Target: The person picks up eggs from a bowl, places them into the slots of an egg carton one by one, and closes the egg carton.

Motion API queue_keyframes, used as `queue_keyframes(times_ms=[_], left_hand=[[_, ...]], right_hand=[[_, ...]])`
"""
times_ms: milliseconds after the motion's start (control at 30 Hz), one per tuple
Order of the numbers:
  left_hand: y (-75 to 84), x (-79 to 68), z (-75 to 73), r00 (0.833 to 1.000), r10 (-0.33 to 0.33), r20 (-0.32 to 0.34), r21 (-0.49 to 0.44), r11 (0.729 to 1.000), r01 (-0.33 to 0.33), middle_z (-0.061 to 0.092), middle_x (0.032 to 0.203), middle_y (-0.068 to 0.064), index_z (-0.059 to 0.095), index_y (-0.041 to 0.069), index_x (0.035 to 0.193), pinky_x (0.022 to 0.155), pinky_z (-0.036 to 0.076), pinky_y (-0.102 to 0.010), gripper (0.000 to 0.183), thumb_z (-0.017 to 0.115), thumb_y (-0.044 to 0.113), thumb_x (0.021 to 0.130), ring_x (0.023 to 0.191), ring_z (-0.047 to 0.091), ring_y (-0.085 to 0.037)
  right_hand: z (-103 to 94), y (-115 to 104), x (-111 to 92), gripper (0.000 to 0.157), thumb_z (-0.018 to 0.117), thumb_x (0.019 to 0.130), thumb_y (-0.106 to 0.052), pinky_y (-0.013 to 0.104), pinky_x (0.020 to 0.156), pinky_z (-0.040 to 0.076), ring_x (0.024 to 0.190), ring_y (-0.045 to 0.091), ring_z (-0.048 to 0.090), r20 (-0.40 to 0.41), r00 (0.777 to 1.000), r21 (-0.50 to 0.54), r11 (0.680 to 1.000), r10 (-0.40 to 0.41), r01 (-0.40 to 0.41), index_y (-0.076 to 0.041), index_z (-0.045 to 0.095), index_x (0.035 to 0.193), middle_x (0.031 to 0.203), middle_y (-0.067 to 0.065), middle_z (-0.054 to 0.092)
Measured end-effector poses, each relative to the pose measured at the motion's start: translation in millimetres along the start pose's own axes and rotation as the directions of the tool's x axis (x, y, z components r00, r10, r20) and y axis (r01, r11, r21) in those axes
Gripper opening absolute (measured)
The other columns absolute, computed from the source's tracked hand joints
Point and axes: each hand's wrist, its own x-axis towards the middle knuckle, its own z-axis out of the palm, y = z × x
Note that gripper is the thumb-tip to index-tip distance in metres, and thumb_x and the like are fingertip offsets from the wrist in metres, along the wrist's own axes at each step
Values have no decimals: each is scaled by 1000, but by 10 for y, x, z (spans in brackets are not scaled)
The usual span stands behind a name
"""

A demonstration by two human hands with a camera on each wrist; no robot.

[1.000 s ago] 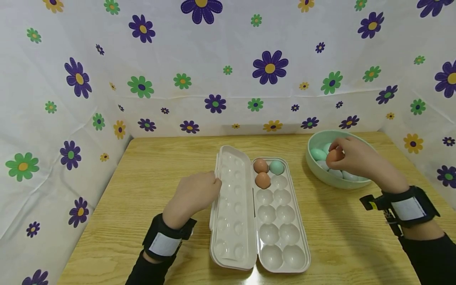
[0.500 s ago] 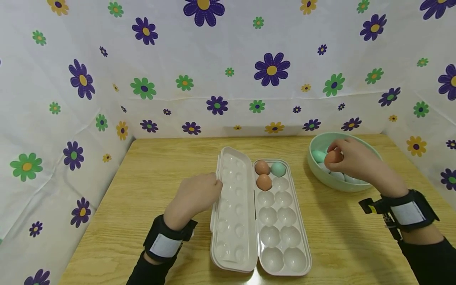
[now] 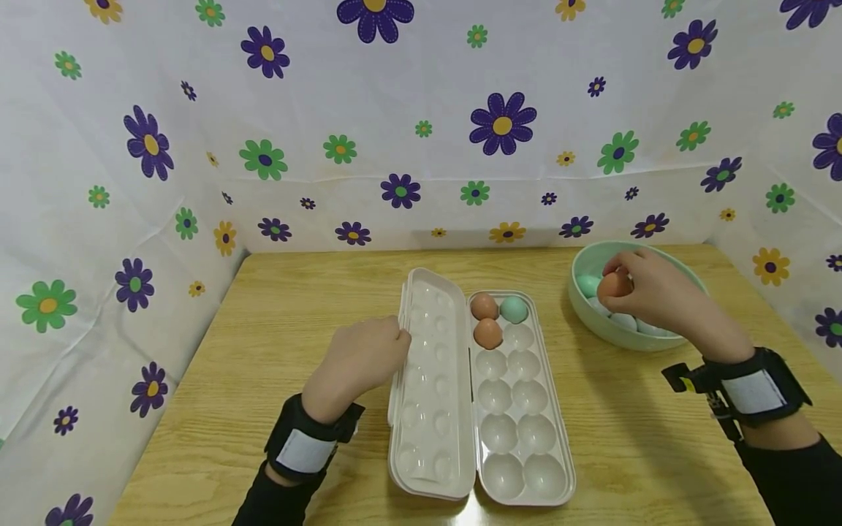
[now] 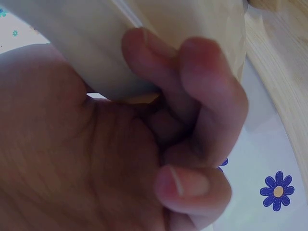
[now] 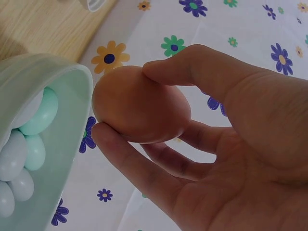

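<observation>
Right hand (image 3: pixel 651 288) pinches brown egg (image 5: pixel 137 106) near bowl (image 3: pixel 608 331) | left hand (image 3: pixel 358 354) grips carton lid (image 3: pixel 427 380) | nearly unmoved since half-second earlier

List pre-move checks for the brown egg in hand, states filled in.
1. Held egg gripped between thumb and fingers of the right hand: ok.
2. Left hand on the outer edge of the carton lid: ok.
3. Carton lid open, cups exposed: ok.
4. Cup on the near side of the seated green egg unfilled: ok.
5. Held egg above that cup: not ok, it's at the bowl.
6. Shell sound all round: cannot tell, fingers hide part.
</observation>
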Motion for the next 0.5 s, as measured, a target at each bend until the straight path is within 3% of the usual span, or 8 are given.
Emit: queue_keyframes(times_ms=[500], left_hand=[[-2, -12, -5, 1000, 0, -1, -4, 1000, 0, 44, 64, 0, 57, 10, 78, 51, 32, -29, 35, 38, 23, 105, 57, 48, -17]], right_hand=[[20, -116, -18, 45, 73, 89, -15, 53, 87, 48, 103, 39, 52, 14, 1000, 23, 1000, 1, -1, 6, 56, 125, 120, 28, 51]])
